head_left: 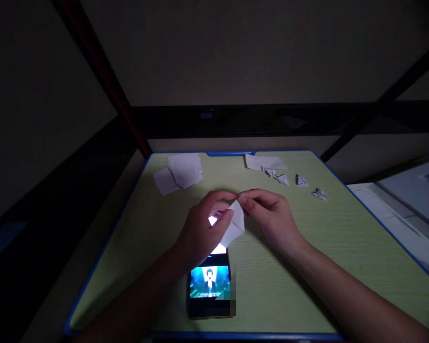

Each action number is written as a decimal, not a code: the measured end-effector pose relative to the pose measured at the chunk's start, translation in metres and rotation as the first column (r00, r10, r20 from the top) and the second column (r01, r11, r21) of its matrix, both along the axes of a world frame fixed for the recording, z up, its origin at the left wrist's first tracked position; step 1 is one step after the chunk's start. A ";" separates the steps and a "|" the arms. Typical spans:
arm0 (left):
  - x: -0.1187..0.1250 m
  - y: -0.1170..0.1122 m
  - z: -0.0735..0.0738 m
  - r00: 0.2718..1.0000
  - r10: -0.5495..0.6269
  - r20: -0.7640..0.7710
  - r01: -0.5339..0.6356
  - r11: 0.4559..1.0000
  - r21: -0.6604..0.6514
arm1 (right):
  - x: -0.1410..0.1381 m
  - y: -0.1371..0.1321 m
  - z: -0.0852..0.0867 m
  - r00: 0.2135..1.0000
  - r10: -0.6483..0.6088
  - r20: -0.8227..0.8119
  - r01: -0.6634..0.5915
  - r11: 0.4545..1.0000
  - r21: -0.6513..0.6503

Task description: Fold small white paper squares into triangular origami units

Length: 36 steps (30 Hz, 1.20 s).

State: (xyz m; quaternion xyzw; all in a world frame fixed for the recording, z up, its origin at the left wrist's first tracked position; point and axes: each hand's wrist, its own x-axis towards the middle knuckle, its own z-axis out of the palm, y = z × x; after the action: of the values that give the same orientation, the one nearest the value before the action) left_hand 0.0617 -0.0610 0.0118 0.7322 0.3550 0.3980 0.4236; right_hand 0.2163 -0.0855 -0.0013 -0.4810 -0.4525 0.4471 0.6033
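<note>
Between my two hands is a small white sheet of paper (237, 220) with a crease across it. My left hand (207, 226) pinches its left side between thumb and fingers. The thumb and fingertips of my right hand (268, 209) close on its upper corner. Below the paper lies a phone (210, 308) with its screen lit, showing a picture of a dark-suited cartoon figure; my left hand and the paper cover its upper part.
A stack of white paper squares (186, 170) lies at the table's back left. Toward the back right are a flat paper sheet (266, 162) and several small folded paper pieces (301, 180). The green table (157, 305) has a blue edge. White objects (414, 195) stand beside it at right.
</note>
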 end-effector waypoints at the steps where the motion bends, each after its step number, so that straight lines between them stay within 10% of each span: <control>1: 0.000 0.000 0.000 1.000 -0.005 0.002 0.005 1.000 0.006 | 0.000 0.000 -0.001 1.000 0.002 -0.006 -0.002 1.000 -0.003; 36: -0.001 -0.003 0.003 0.996 -0.002 -0.087 0.009 0.997 0.078 | 0.002 -0.002 0.002 0.998 -0.019 -0.054 0.019 1.000 -0.001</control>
State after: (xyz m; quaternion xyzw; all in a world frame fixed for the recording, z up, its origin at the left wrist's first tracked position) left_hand 0.0611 -0.0642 0.0143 0.7657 0.3553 0.3783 0.3798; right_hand 0.2186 -0.0871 0.0008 -0.4730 -0.4315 0.4542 0.6195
